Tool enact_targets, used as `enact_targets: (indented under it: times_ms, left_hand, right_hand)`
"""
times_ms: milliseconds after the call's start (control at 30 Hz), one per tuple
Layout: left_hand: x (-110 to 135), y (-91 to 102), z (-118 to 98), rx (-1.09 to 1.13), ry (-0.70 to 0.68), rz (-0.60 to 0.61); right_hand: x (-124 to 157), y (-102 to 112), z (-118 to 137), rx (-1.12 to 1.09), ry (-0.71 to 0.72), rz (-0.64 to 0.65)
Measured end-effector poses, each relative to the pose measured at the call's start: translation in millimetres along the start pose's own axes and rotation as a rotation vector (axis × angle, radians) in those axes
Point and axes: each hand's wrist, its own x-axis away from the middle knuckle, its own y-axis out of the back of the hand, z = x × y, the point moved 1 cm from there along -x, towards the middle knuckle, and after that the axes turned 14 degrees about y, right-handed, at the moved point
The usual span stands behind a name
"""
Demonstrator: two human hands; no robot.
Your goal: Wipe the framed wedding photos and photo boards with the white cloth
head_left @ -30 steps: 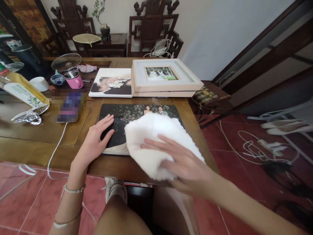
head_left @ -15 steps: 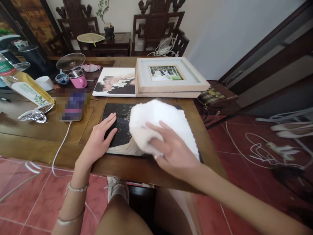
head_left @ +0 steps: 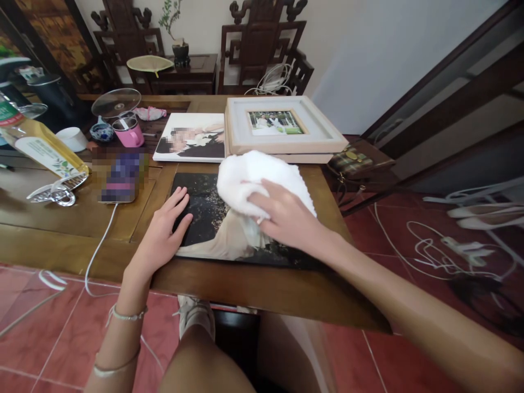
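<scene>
A dark photo panel (head_left: 200, 210) with a pale dress pictured on it lies flat near the front edge of the wooden table. My left hand (head_left: 166, 229) rests on the panel's left edge, fingers stretched out and holding nothing. Bunched under my right hand (head_left: 286, 215) is a white towel (head_left: 262, 169), gripped by its near side. The towel lies over the upper right part of the panel and hides it there. Its far edge comes close to a stack of light wooden picture frames (head_left: 286, 143).
Left of the frames lies a white-edged photo panel (head_left: 192, 153). Farther left are a phone (head_left: 120, 177) on a charging cable, a silver hair claw (head_left: 59, 188), a pink mug (head_left: 129, 134) and an oil bottle (head_left: 45, 144). The table's right edge (head_left: 352, 245) drops to red tiles.
My right hand has pushed the towel away from me, toward the frames. More of the panel's lower part, with the dress, now shows. My left hand stays on the left edge.
</scene>
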Motion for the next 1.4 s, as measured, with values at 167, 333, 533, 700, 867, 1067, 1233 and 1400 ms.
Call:
enact_targets:
  times_ms: [167,333,533,700,867,1067,1233,1400]
  left_hand:
    - [0.5,0.5,-0.7,0.021,0.017,-0.003]
    - [0.1,0.6,-0.2,0.015,0.014,-0.006]
    - [-2.0,0.0,1.8,-0.004,-0.001,-0.006]
    - [-1.7,0.0,0.9,-0.003,-0.014,0.003]
    - [-0.3,0.5,0.5,0.01,-0.003,0.016]
    - [-0.7,-0.4,2.9,0.01,0.002,0.021]
    - [-1.4,-0.7,4.2,0.009,-0.006,0.018]
    - [-1.5,0.3,4.1,0.012,-0.009,0.02]
  right_hand:
    - [-11.3,-6.2,-7.3,0.006,-0.086,-0.028]
    - [16.9,-5.0,55.1,-0.074,0.099,-0.041]
    - [36.2,4.9,88.3,-0.189,0.322,-0.043]
    - [16.8,4.9,37.9,-0.147,0.228,0.063]
    - [-17.4,-8.3,-11.2,-0.024,0.052,0.045]
    - [-21.7,-18.3,8.8,0.04,0.023,0.01]
    - [9.9,-5.9,79.6,-0.103,0.23,0.007]
    - [25.3,6.5,101.8,-0.208,0.295,0.041]
